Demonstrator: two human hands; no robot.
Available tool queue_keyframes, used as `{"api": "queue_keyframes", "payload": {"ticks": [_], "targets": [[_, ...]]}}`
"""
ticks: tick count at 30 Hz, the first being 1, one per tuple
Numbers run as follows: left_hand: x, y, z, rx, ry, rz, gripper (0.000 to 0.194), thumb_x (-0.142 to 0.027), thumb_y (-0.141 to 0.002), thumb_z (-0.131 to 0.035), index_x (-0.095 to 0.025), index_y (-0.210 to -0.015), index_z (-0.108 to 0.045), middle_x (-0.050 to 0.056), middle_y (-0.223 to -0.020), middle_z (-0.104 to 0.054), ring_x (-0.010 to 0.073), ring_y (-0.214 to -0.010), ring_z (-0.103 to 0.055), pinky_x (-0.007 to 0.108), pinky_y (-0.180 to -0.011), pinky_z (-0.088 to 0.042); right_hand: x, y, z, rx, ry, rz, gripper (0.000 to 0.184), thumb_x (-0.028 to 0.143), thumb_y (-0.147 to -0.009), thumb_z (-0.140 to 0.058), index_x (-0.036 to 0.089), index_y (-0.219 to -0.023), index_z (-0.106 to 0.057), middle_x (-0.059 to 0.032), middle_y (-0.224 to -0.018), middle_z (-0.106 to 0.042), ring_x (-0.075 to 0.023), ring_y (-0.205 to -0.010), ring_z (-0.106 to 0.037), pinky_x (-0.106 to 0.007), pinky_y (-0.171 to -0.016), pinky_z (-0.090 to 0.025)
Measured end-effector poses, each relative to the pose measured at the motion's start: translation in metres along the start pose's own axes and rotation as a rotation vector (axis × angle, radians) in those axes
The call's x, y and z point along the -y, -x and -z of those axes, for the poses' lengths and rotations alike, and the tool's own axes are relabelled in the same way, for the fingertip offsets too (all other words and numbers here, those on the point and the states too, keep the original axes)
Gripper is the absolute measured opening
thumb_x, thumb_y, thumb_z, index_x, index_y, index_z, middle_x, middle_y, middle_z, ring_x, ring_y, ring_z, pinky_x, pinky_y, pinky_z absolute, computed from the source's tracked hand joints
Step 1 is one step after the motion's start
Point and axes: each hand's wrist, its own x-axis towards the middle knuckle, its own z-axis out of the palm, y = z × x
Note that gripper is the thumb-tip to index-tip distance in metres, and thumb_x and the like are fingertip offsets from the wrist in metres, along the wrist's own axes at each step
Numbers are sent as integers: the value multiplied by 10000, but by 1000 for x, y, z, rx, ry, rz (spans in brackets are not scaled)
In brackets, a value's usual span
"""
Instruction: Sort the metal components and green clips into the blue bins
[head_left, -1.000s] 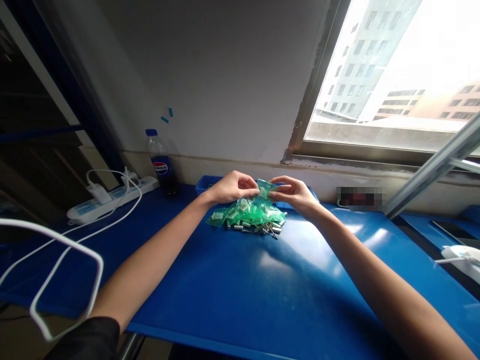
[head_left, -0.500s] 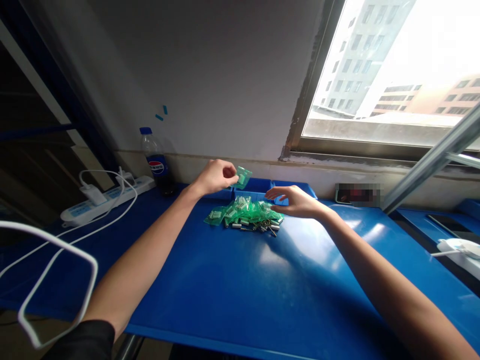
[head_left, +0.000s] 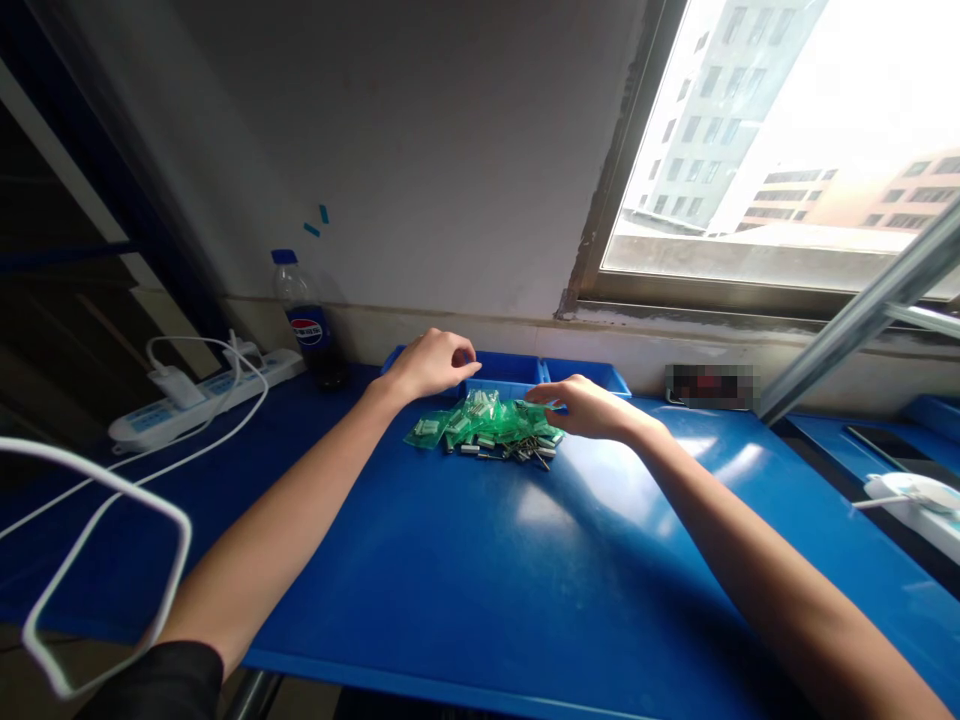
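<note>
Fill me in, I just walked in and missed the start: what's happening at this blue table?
A person is working on a pile of small green bags and loose metal parts on the blue table. The right hand rests on the pile's right edge, fingers reaching into the bags. The left hand is loosely curled over the blue bins behind the pile; no bag shows in it. A cola bottle and a power strip sit to the left.

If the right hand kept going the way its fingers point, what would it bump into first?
Probably the pile of green bags: the right hand points left, fingertips already at its edge. Beyond lies the left hand, though depth is unclear.
</note>
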Motion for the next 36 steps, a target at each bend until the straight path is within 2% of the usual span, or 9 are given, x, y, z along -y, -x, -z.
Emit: {"api": "queue_keyframes", "payload": {"ticks": [4, 8, 11, 14, 20, 24, 28, 31, 36], "targets": [[-13, 3, 2, 66, 116, -60, 290, -443, -881, -702, -196, -968, -827, 59, -876, -812, 208, -800, -750, 274, -738, -557, -2, -1, 4, -116, 64, -48, 421, 83, -867, -597, 271, -1182, -803, -50, -1102, -832, -250, -959, -804, -348, -908, -604], [-24, 5, 1, 146, 291, -106, 376, -482, -873, -738, -194, -1104, -812, 73, -1002, -820, 219, -921, -766, 287, -835, -583, 1, -2, 9, -297, -249, -109, 259, 243, -893, -692, 210, -1127, -796, -81, -1068, -830, -254, -921, -805, -378, -891, -627], [-31, 6, -3, 193, 430, -139, 400, -498, -849, -768, -180, -1089, -800, 83, -1034, -817, 223, -941, -762, 298, -846, -591, 10, -2, 13, -342, -595, -131, 368, 402, -825, -818, 173, -1108, -764, -92, -978, -823, -260, -867, -801, -398, -833, -648], [-34, 5, -6, 200, 501, -142, 339, -477, -846, -766, -152, -939, -786, 84, -917, -805, 211, -831, -740, 289, -746, -571, 18, -3, 16, -340, -821, -119, 475, 467, -744, -900, 172, -1078, -736, -79, -930, -811, -243, -796, -790, -402, -792, -652], [-35, 6, -7, 230, 620, -126, 311, -442, -842, -753, -137, -901, -769, 85, -872, -793, 194, -782, -716, 282, -717, -550, 21, -7, 12, -351, -944, -122, 496, 457, -706, -935, 182, -1049, -705, -62, -927, -806, -232, -785, -785, -402, -797, -649], [-33, 4, 3, 190, 530, -110, 276, -411, -812, -757, -137, -847, -753, 69, -819, -783, 173, -735, -694, 262, -689, -526, 18, -7, 10, -311, -768, -157, 464, 467, -783, -868, 204, -1122, -692, -71, -938, -813, -251, -833, -793, -405, -800, -644], [-20, 3, 20, -39, 178, -16, 172, -330, -779, -739, -161, -753, -729, 48, -745, -755, 171, -694, -673, 266, -662, -490, 8, -1, 12, -173, -263, -139, 299, 378, -830, -806, 236, -1086, -747, -63, -987, -815, -251, -913, -779, -396, -856, -618], [-2, 3, 28, -175, -162, 136, 106, -296, -770, -735, -190, -774, -747, 62, -794, -770, 208, -732, -686, 298, -669, -484, 4, 5, 15, 4, -73, -62, 306, 318, -800, -802, 257, -1098, -778, -57, -1120, -808, -268, -1043, -758, -369, -886, -594], [18, 2, 18, -78, -355, 252, 330, -492, -861, -719, -184, -952, -795, 128, -951, -797, 279, -842, -721, 350, -720, -527, 6, 7, 12, 137, 38, -60, 472, 290, -719, -855, 288, -1185, -783, -46, -1086, -804, -262, -964, -745, -342, -833, -571]]}}
